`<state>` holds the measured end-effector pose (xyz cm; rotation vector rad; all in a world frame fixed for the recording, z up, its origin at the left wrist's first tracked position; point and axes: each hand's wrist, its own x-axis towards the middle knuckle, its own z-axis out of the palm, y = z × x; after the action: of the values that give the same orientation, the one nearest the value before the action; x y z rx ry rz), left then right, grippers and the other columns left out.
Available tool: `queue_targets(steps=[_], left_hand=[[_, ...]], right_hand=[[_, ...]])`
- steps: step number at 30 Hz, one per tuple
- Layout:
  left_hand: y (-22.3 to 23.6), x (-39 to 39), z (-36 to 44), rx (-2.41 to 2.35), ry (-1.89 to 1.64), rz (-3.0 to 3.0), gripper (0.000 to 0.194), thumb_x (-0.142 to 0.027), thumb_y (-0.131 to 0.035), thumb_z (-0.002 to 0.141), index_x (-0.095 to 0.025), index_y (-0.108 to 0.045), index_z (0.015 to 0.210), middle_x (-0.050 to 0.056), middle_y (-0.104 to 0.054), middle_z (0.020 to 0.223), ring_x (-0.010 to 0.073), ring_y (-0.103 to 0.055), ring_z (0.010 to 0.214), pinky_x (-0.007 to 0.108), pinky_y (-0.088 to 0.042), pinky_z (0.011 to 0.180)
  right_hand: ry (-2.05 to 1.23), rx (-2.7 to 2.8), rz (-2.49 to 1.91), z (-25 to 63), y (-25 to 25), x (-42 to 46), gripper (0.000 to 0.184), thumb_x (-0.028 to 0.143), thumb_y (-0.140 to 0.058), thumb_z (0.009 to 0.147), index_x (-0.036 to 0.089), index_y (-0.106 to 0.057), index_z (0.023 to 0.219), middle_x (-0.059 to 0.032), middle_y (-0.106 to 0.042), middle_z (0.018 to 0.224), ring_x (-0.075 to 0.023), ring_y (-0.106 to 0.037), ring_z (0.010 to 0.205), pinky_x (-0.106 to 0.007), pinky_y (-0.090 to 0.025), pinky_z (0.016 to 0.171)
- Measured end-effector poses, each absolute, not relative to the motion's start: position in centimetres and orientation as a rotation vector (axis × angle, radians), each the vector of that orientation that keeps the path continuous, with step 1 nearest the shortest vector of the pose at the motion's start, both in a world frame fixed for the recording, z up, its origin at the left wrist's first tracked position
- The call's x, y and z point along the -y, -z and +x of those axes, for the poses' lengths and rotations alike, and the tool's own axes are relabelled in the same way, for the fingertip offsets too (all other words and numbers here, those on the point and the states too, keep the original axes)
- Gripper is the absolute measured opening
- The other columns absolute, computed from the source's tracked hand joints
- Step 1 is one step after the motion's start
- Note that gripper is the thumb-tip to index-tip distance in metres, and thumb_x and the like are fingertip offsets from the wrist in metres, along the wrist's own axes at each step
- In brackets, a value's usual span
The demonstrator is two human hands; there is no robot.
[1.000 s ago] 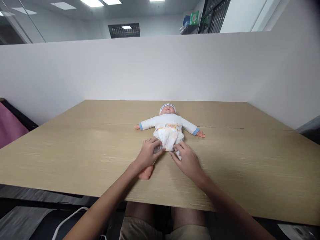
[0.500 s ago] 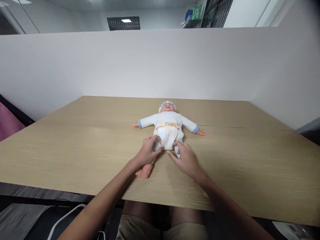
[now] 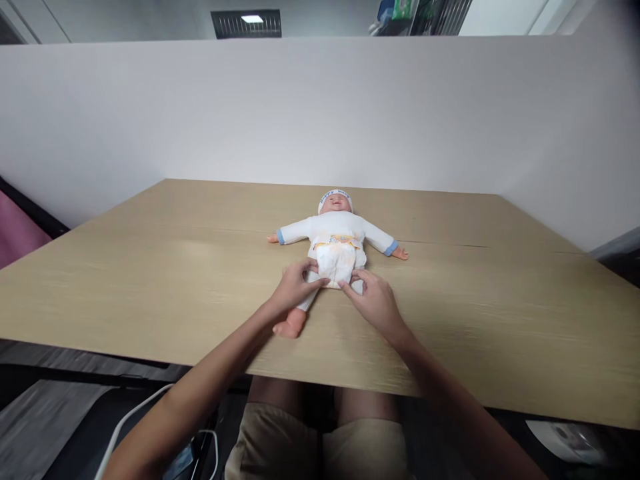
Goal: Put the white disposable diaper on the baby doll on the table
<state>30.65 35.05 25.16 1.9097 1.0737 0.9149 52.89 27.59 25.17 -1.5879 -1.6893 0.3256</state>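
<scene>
A baby doll [image 3: 336, 223] lies on its back on the table, arms spread, in a white long-sleeved top with blue cuffs and a lettered white hat. Around its hips is a white diaper [image 3: 337, 261] with an orange-patterned waistband. My left hand [image 3: 296, 285] pinches the diaper's lower edge by the leg on the left. On the other side, my right hand [image 3: 374, 299] has its thumb and fingers closed on the edge at the right leg. One bare foot [image 3: 291, 324] shows below my left hand; my right hand and forearm hide the other.
The wooden table [image 3: 200, 287] reaches back to a white partition wall [image 3: 310, 113]. Something pink [image 3: 20, 227] stands beyond the left edge. Under the front edge are my legs, a white cable [image 3: 125, 420] and a dark seat.
My view has tilted down a little, so everything sits higher in the picture. My fingers have shifted along the diaper's leg edges, and the doll stays in place.
</scene>
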Motion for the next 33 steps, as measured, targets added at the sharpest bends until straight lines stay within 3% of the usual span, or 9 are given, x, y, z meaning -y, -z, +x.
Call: queue_targets(steps=[4, 8, 11, 20, 25, 31, 33], left_hand=[[-27.1, -35.6, 30.2, -0.93, -0.684, 1.833, 0.035, -0.054, -0.082, 0.087, -0.02, -0.073, 0.092, 0.003, -0.075, 0.094, 0.0258, -0.069, 0.094, 0.038, -0.052, 0.087], [-28.5, -35.9, 29.6, -0.79, -0.574, 1.498, 0.046, -0.054, -0.087, 0.083, -0.023, -0.077, 0.115, 0.008, -0.08, 0.122, 0.0317, -0.071, 0.119, 0.042, -0.054, 0.1], [-28.9, -36.1, 29.4, -0.781, -0.543, 1.431, 0.05, -0.054, -0.089, 0.081, -0.023, -0.077, 0.118, 0.011, -0.08, 0.126, 0.0353, -0.068, 0.128, 0.047, -0.052, 0.106], [-28.9, -37.6, 29.5, -0.864, -0.514, 1.595, 0.054, -0.058, -0.088, 0.081, -0.019, -0.076, 0.117, 0.012, -0.079, 0.107, 0.0321, -0.069, 0.102, 0.043, -0.048, 0.086], [-28.6, -37.7, 29.3, -0.87, -0.524, 1.617, 0.055, -0.06, -0.088, 0.08, -0.019, -0.076, 0.115, 0.012, -0.077, 0.104, 0.0291, -0.068, 0.096, 0.041, -0.046, 0.083], [-28.3, -37.9, 29.2, -0.824, -0.498, 1.564, 0.051, -0.059, -0.089, 0.08, -0.021, -0.077, 0.112, 0.011, -0.078, 0.106, 0.0305, -0.068, 0.099, 0.043, -0.049, 0.086], [-28.2, -37.9, 29.3, -0.817, -0.498, 1.54, 0.05, -0.058, -0.09, 0.079, -0.021, -0.077, 0.111, 0.011, -0.079, 0.106, 0.031, -0.069, 0.102, 0.044, -0.05, 0.089]], right_hand=[[-0.351, 1.688, -1.547, 53.2, -25.2, -27.7, 0.031, 0.052, -0.064, 0.098, 0.023, -0.073, 0.092, -0.009, -0.078, 0.098, -0.0273, -0.066, 0.085, -0.037, -0.047, 0.079], [-0.478, 1.535, -1.574, 53.8, -25.1, -27.9, 0.04, 0.06, -0.067, 0.094, 0.021, -0.075, 0.097, -0.0041, -0.068, 0.083, -0.0212, -0.054, 0.071, -0.034, -0.041, 0.071], [-0.462, 1.504, -1.57, 54.2, -25.1, -27.9, 0.045, 0.063, -0.07, 0.091, 0.019, -0.076, 0.1, -0.0019, -0.063, 0.08, -0.0194, -0.05, 0.07, -0.034, -0.04, 0.072], [-0.369, 1.574, -1.508, 54.3, -24.7, -27.8, 0.036, 0.055, -0.067, 0.095, 0.02, -0.074, 0.099, -0.0045, -0.067, 0.091, -0.0204, -0.053, 0.076, -0.035, -0.043, 0.078], [-0.259, 1.67, -1.465, 54.3, -24.6, -27.9, 0.032, 0.05, -0.063, 0.097, 0.019, -0.073, 0.1, -0.0105, -0.071, 0.11, -0.0211, -0.055, 0.08, -0.037, -0.045, 0.081], [-0.351, 1.647, -1.586, 54.7, -25.0, -28.2, 0.038, 0.057, -0.064, 0.096, 0.021, -0.076, 0.101, -0.0025, -0.06, 0.074, -0.0231, -0.053, 0.075, -0.034, -0.038, 0.072], [-0.412, 1.617, -1.628, 54.8, -25.2, -28.4, 0.04, 0.059, -0.066, 0.094, 0.021, -0.076, 0.101, -0.0026, -0.061, 0.073, -0.0234, -0.053, 0.075, -0.034, -0.037, 0.071]])
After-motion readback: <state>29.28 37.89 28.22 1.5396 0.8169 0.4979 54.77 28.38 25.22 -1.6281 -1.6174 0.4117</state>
